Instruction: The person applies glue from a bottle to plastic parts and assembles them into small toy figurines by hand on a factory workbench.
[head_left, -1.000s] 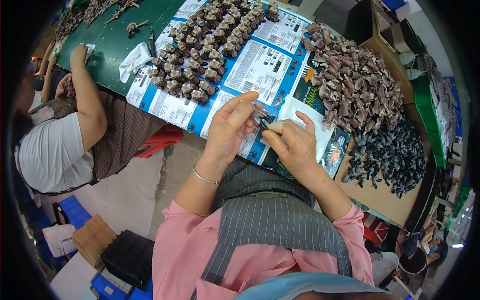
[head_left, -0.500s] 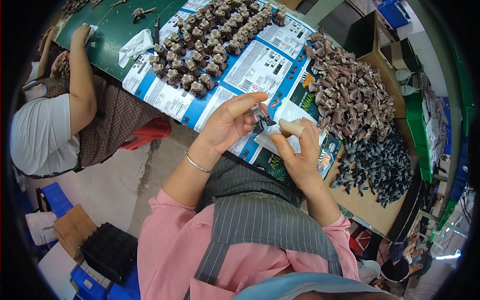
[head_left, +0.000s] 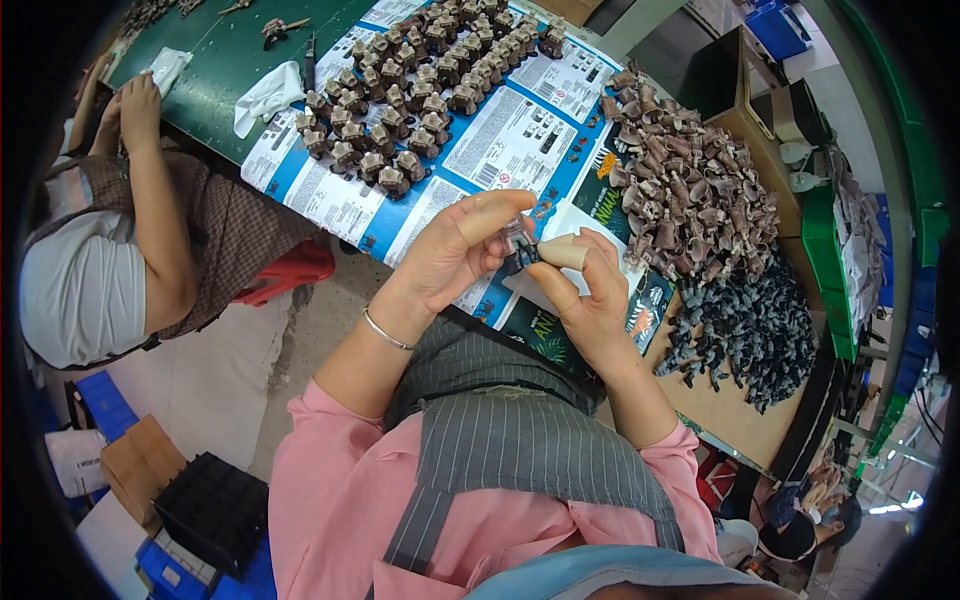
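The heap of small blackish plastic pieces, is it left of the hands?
No, the heap lies to the right of the right hand.

Over to my left, a co-worker (head_left: 85,280) in a white top and checked apron sits at the green table (head_left: 215,120), a red stool (head_left: 290,273) showing beside the apron. A crumpled white cloth (head_left: 268,98) lies on that table near a slim dark tool (head_left: 310,65). Down on the floor side, a black divided tray (head_left: 212,512) stands just beside a brown carton (head_left: 143,465), with a white package (head_left: 77,460) near them.
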